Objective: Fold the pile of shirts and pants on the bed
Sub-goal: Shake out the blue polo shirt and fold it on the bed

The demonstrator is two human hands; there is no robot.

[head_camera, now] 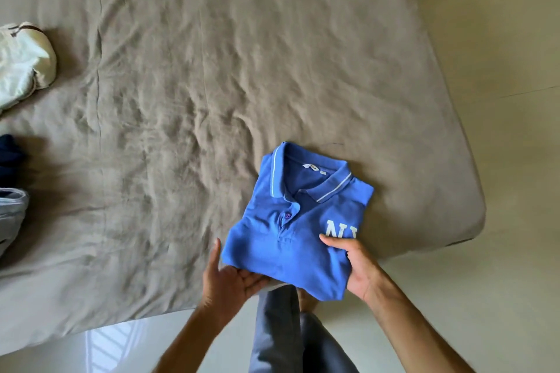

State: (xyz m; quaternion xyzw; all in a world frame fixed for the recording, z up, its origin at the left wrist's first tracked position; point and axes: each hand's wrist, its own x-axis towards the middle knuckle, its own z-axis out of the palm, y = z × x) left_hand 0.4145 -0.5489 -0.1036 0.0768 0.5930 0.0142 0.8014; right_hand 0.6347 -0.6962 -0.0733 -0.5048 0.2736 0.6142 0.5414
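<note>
At the bed's (212,70) five-o'clock corner, left hand (230,278) and right hand (357,266) gripped a folded blue polo (291,227); setting it aside appeared next.

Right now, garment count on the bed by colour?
Blue: 1, folded polo shirt, held by left hand and right hand.
White/cream: 1, garment at the left edge.
Dark navy: 1, garment at the left edge, mostly cut off.
Light grey-blue: 1, garment at the left edge, partly cut off.
Total: 4

place: home bedroom | evidence: bed (212,70) with rumpled sheet, clothes (24,60)
</note>
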